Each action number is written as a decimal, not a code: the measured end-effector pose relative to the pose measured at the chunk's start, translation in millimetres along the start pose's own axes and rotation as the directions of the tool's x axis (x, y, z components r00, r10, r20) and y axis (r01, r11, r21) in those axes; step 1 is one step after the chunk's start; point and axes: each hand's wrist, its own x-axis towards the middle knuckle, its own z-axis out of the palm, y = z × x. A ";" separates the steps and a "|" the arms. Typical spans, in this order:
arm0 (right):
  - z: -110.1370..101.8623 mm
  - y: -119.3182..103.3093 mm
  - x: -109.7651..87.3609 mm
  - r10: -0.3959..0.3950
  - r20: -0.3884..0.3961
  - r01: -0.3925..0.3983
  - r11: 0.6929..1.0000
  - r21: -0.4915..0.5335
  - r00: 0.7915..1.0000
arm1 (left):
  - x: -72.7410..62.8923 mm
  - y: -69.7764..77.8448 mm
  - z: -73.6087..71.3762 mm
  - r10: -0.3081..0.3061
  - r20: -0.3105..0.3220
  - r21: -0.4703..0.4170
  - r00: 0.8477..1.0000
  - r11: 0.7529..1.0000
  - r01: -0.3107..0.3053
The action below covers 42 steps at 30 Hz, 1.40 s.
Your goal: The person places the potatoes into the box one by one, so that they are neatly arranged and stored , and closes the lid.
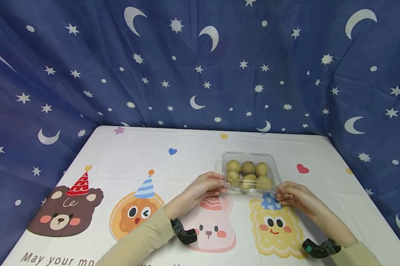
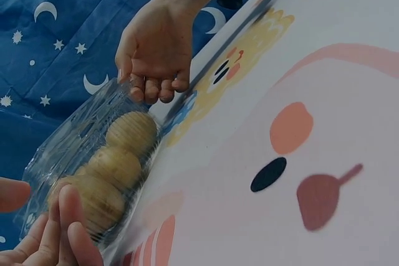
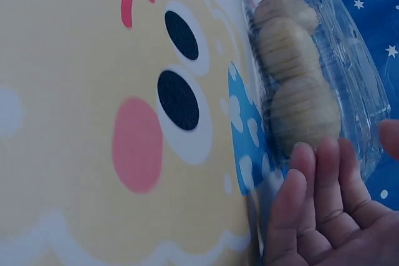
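Observation:
A clear plastic clamshell box (image 1: 248,155) holds several round, yellowish-brown fruits (image 1: 248,168) in two rows. At its near left corner, my left hand (image 1: 208,184) grips the box between thumb and fingers. My right hand (image 1: 294,194) pinches the near right corner, its fingers bent under the thumb in the left wrist view. The lid lies over the fruits, and its ribbed side shows in the left wrist view. Seen from the right wrist, the fingertips (image 3: 327,147) lie along the box's end, beside the nearest fruit.
A white tablecloth (image 1: 146,147) printed with cartoon faces, hearts and stars covers the table. Behind and at both sides hangs a dark blue curtain (image 1: 173,111) with moons and stars. A black band with a small device (image 1: 185,232) sits on each wrist.

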 end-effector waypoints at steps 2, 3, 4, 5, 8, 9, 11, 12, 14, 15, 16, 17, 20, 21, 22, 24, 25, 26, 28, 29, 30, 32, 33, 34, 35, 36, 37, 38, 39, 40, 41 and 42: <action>-0.7 -1.6 -1.0 -0.004 -0.014 0.004 1.000 -0.028 1.000 | -3.7 0.9 -2.4 0.001 0.011 0.013 1.000 1.000 -0.001; -1.5 -2.3 -1.5 -0.007 -0.021 0.007 0.999 -0.044 1.000 | -5.9 1.7 -3.8 0.001 0.016 0.019 1.000 1.000 -0.001; -2.1 -3.2 -2.1 -0.007 -0.034 0.004 0.998 -0.063 0.999 | -8.3 2.5 -5.4 0.001 0.020 0.029 1.000 1.000 -0.002; -2.7 -4.3 -2.4 -0.002 -0.051 -0.002 0.997 -0.080 0.999 | -10.7 3.3 -7.3 0.000 0.022 0.037 1.000 0.999 0.000; -4.3 -7.5 -2.9 0.019 -0.116 -0.034 0.990 -0.136 0.993 | -17.9 6.5 -13.8 -0.001 0.028 0.080 1.000 0.997 -0.001; -4.6 -8.7 -2.8 0.022 -0.136 -0.043 0.987 -0.152 0.990 | -20.4 7.6 -16.4 -0.003 0.025 0.094 1.000 0.996 0.001; -4.5 -11.3 -2.5 0.021 -0.171 -0.055 0.979 -0.194 0.985 | -24.9 9.5 -22.0 -0.005 0.017 0.126 1.000 0.992 0.003; -4.6 -12.5 -2.3 0.011 -0.182 -0.051 0.975 -0.218 0.983 | -27.2 10.6 -25.0 -0.005 0.010 0.146 1.000 0.989 0.004; -4.6 -15.1 -2.2 -0.015 -0.194 -0.038 0.962 -0.271 0.981 | -30.9 12.1 -31.3 -0.001 -0.014 0.187 1.000 0.982 0.004; -4.5 -16.7 -2.5 -0.028 -0.198 -0.032 0.956 -0.290 0.980 | -32.5 13.0 -34.4 0.000 -0.030 0.205 1.000 0.979 0.006; -4.9 -18.4 -2.9 -0.041 -0.202 -0.025 0.949 -0.313 0.979 | -34.0 14.0 -37.4 0.003 -0.045 0.224 0.999 0.975 0.007; -5.3 -20.4 -3.4 -0.053 -0.204 -0.018 0.944 -0.329 0.977 | -35.3 15.1 -40.2 0.012 -0.062 0.245 0.998 0.970 0.004; -7.8 -27.1 -5.3 -0.083 -0.216 -0.005 0.925 -0.380 0.973 | -38.8 19.0 -47.9 0.062 -0.105 0.318 0.993 0.948 -0.026; -8.9 -29.7 -5.8 -0.091 -0.223 -0.004 0.919 -0.394 0.971 | -39.8 20.5 -49.9 0.085 -0.115 0.340 0.990 0.939 -0.041; -9.9 -32.1 -6.2 -0.102 -0.227 -0.001 0.910 -0.415 0.969 | -40.9 22.2 -51.6 0.110 -0.125 0.365 0.986 0.929 -0.058; -12.4 -36.3 -6.7 -0.132 -0.231 0.014 0.891 -0.453 0.964 | -43.3 25.6 -54.1 0.159 -0.137 0.414 0.978 0.906 -0.089; -13.6 -38.0 -6.8 -0.149 -0.233 0.022 0.882 -0.471 0.961 | -44.5 27.3 -55.0 0.180 -0.139 0.437 0.974 0.894 -0.103; -14.5 -39.7 -6.9 -0.166 -0.235 0.032 0.873 -0.486 0.958 | -45.5 29.2 -55.5 0.200 -0.142 0.456 0.970 0.883 -0.115; -15.7 -42.2 -6.4 -0.210 -0.236 0.061 0.854 -0.517 0.949 | -47.0 33.1 -56.5 0.234 -0.138 0.504 0.962 0.853 -0.135; -16.1 -43.4 -6.1 -0.235 -0.233 0.079 0.844 -0.531 0.944 | -47.6 35.1 -57.2 0.253 -0.137 0.534 0.958 0.833 -0.144; -16.0 -44.5 -5.8 -0.256 -0.232 0.093 0.834 -0.544 0.938 | -48.1 37.2 -58.2 0.274 -0.134 0.565 0.953 0.810 -0.153; -14.8 -46.8 -5.1 -0.301 -0.232 0.120 0.810 -0.575 0.925 | -49.1 42.0 -60.5 0.316 -0.130 0.625 0.940 0.762 -0.170; -13.8 -48.1 -5.2 -0.321 -0.235 0.126 0.795 -0.594 0.918 | -49.7 44.5 -61.8 0.331 -0.128 0.649 0.935 0.740 -0.173; -12.8 -49.5 -5.4 -0.338 -0.239 0.128 0.779 -0.614 0.910 | -50.3 47.2 -63.0 0.347 -0.126 0.672 0.929 0.719 -0.178; -11.3 -51.0 -5.8 -0.352 -0.246 0.124 0.761 -0.637 0.903 | -51.1 49.8 -64.5 0.360 -0.124 0.691 0.925 0.700 -0.180; -9.6 -52.7 -6.3 -0.366 -0.254 0.116 0.742 -0.660 0.895 | -52.3 52.7 -65.8 0.373 -0.121 0.712 0.920 0.679 -0.181; -7.6 -54.3 -6.9 -0.379 -0.262 0.109 0.724 -0.681 0.888 | -53.7 55.7 -67.1 0.384 -0.116 0.732 0.916 0.657 -0.183; -5.9 -56.1 -7.6 -0.393 -0.270 0.100 0.706 -0.701 0.879 | -55.3 58.2 -68.6 0.394 -0.110 0.750 0.912 0.635 -0.184; -4.3 -57.9 -8.4 -0.407 -0.278 0.090 0.686 -0.722 0.870 | -56.8 60.6 -69.9 0.407 -0.104 0.771 0.908 0.610 -0.185; -2.4 -59.6 -9.0 -0.421 -0.286 0.080 0.668 -0.740 0.861 | -58.4 62.6 -71.1 0.421 -0.099 0.796 0.902 0.578 -0.182; -0.3 -61.6 -9.9 -0.432 -0.295 0.066 0.648 -0.758 0.852 | -60.1 64.5 -72.3 0.437 -0.093 0.820 0.895 0.543 -0.180; 1.6 -63.8 -10.7 -0.444 -0.301 0.058 0.633 -0.772 0.844 | -61.9 66.0 -73.7 0.454 -0.090 0.845 0.886 0.505 -0.173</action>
